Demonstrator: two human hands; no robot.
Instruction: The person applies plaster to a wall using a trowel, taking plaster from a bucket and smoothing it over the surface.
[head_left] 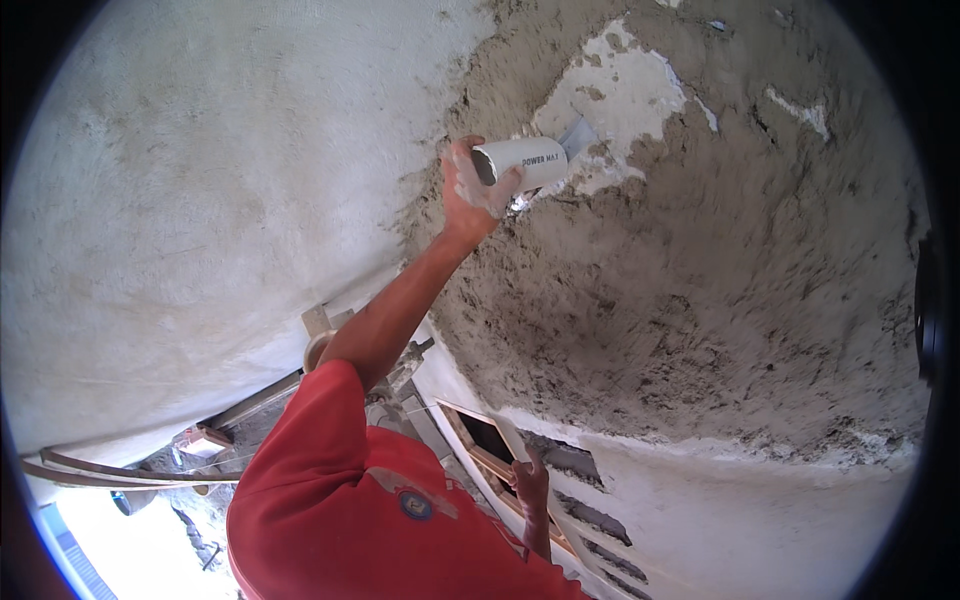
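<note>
A person in a red shirt (340, 500) works against a curved wall (200, 200). Their raised hand (470, 185), smeared with pale plaster, is closed around the white cylindrical handle (525, 160) of a trowel, whose grey metal blade (578, 135) lies flat on the wall. Whether this hand belongs to the camera wearer cannot be told.

The wall to the left is smooth, pale and evenly finished. To the right lies a broad field of wet grey-brown mortar (700, 300), coarse and lumpy, with ragged edges. Bare white patches (620, 90) show through around the blade, which rests where mortar meets white.

Lower down, a second hand (530, 485) grips a flat pale board (512, 440) at the edge of a wooden-framed opening (480, 440). Below the mortar's lower edge the wall runs smooth and white again, with open room to the right. Curved pipes (100, 470) and rubble lie far below at lower left.
</note>
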